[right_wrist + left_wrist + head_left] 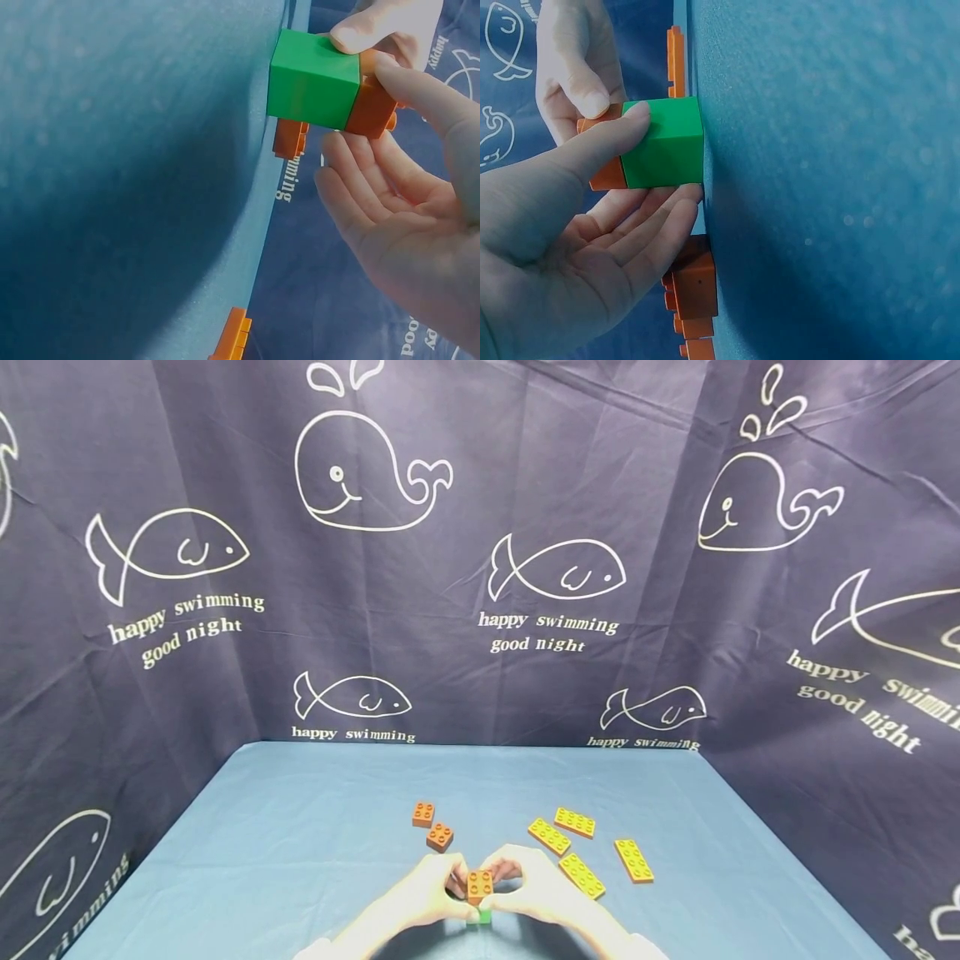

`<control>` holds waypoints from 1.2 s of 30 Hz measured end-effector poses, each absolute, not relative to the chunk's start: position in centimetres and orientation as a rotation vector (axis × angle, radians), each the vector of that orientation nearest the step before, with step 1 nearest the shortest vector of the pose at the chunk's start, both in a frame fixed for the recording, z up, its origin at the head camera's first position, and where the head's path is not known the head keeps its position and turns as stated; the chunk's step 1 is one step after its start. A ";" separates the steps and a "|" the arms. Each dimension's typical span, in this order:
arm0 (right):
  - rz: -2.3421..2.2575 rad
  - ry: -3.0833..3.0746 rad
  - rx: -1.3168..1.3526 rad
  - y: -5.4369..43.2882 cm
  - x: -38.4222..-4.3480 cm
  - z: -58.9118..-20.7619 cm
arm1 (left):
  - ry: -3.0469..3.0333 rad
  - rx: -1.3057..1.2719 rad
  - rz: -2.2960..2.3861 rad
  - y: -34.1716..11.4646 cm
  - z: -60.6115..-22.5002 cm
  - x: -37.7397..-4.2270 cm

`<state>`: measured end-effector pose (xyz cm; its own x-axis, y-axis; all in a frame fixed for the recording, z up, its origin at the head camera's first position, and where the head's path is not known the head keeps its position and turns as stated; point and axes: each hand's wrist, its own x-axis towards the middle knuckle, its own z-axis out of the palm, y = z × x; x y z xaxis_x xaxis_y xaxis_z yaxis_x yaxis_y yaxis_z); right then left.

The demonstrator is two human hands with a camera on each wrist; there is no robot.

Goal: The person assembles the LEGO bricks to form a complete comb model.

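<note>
In the head view, an orange 2x2 toy brick (480, 887) sits on top of a green block (480, 917) at the front middle of the table. My left hand (431, 889) is on its left side, my right hand (528, 885) on its right. In the left wrist view, the left thumb presses the green block (664, 142) close to the seam, with the fingers along the opposite side. The right wrist view has the right thumb on the orange brick (371, 105), the other fingers spread below it. The green block stands on the blue cloth.
Two loose orange bricks, one farther back (423, 814) and one nearer (440, 837), lie beyond the left hand. Several yellow-topped 2x4 bricks (549, 836) lie beyond and right of the right hand. Dark printed curtains (442, 635) enclose the blue table (300, 827).
</note>
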<state>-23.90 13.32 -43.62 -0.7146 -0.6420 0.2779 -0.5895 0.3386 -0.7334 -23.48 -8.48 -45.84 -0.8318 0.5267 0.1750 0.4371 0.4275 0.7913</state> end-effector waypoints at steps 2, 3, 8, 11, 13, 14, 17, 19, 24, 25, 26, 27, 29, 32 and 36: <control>-1.342 2.511 -1.175 13.4 -23.9 -43.5 | 2.571 0.869 1.380 -8.4 -45.8 -23.4; -1.349 2.501 -1.184 13.4 -23.9 -43.4 | 2.570 0.867 1.382 -8.4 -45.7 -23.4; -1.370 2.468 -1.244 13.7 -23.8 -43.1 | 2.583 0.874 1.384 -8.2 -45.4 -23.3; -1.364 2.477 -1.288 13.8 -23.7 -43.0 | 2.593 0.886 1.374 -8.1 -45.3 -23.4; -1.358 2.498 -1.291 14.0 -23.6 -42.8 | 2.594 0.892 1.370 -8.0 -45.3 -23.4; -1.359 2.507 -1.287 14.1 -23.6 -42.8 | 2.596 0.895 1.367 -8.0 -45.3 -23.4; -1.363 2.544 -1.235 14.3 -23.6 -42.7 | 2.596 0.897 1.363 -8.0 -45.3 -23.4; -1.365 2.571 -1.177 14.4 -23.6 -42.6 | 2.589 0.888 1.367 -8.0 -45.3 -23.4; -1.349 2.647 -1.032 14.8 -23.6 -42.1 | 2.578 0.840 1.365 -8.1 -45.3 -23.5; -1.339 2.669 -1.018 14.9 -23.6 -42.0 | 2.582 0.834 1.360 -8.1 -45.3 -23.5; -1.335 2.688 -1.015 15.0 -23.7 -41.9 | 2.587 0.830 1.356 -8.1 -45.3 -23.5; -1.334 2.708 -1.018 15.1 -23.7 -41.9 | 2.592 0.829 1.355 -8.1 -45.3 -23.6; -1.329 2.751 -1.037 15.3 -23.9 -41.9 | 2.606 0.833 1.357 -8.1 -45.4 -23.6; -1.337 2.817 -1.049 15.6 -24.0 -42.1 | 2.614 0.835 1.363 -8.1 -45.6 -23.6; -1.369 2.867 -0.970 16.1 -24.1 -42.4 | 2.610 0.815 1.347 -8.1 -45.6 -23.5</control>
